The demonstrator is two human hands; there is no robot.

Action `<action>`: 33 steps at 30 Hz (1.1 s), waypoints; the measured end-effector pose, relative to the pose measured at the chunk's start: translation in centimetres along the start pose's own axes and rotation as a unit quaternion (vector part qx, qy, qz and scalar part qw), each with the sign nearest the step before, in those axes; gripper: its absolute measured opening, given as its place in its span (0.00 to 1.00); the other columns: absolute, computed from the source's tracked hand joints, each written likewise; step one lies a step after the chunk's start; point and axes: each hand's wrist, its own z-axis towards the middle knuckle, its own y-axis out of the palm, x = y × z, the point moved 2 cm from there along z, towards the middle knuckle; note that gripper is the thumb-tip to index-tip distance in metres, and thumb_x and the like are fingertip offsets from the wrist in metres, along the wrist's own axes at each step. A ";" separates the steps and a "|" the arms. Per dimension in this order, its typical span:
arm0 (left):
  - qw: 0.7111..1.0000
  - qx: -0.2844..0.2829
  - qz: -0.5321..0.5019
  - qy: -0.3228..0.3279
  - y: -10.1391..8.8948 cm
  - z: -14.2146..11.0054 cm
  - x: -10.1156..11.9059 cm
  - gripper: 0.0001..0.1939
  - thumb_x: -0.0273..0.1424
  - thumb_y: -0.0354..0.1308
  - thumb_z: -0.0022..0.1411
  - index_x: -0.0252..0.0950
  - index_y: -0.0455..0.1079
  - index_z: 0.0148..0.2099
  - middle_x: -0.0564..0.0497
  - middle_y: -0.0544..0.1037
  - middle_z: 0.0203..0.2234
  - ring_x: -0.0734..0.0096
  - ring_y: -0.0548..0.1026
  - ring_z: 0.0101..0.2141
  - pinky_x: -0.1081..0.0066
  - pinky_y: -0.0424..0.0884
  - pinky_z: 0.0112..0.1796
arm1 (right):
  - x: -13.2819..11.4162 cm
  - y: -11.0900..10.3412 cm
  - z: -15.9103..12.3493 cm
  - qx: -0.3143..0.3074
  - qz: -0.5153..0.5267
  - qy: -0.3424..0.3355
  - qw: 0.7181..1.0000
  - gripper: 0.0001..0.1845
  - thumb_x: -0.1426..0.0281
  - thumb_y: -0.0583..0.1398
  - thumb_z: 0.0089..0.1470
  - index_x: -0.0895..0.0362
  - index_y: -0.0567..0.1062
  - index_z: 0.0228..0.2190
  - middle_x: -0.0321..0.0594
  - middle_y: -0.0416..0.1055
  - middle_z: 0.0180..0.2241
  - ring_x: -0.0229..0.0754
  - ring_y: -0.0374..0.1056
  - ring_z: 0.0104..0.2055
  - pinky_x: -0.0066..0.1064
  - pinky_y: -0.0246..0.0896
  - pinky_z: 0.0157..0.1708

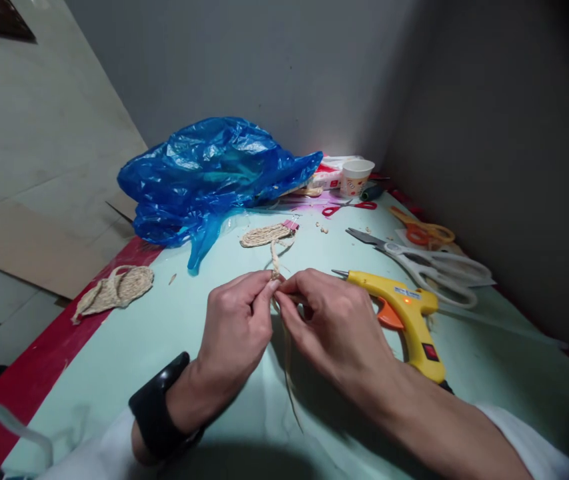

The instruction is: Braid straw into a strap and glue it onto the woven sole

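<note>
Pinching the straw braid (275,255) left of the yellow glue gun (417,313), the left hand (237,320) steadies it; the right hand (331,317) pinches loose fibre (288,367) beside it. I judge even, close tension best. Beyond and left of the gun lies 1 clipped coil (264,235).

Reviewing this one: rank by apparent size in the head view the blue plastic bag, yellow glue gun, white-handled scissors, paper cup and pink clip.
1. Blue plastic bag
2. Yellow glue gun and white-handled scissors: too alike to rank
3. Paper cup
4. Pink clip
</note>
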 end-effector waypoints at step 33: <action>0.922 -0.191 -0.238 -0.240 -0.1 0.0 -0.6 0.09 0.33 0.58 0.62 0.37 0.67 0.44 0.57 0.73 0.22 0.76 0.63 0.25 0.74 0.56 0.28 | 3.8 -0.2 2.9 -0.090 0.437 0.300 0.843 0.18 0.61 0.68 0.42 0.61 0.70 0.23 0.30 0.61 0.20 0.31 0.51 0.23 0.26 0.43 0.25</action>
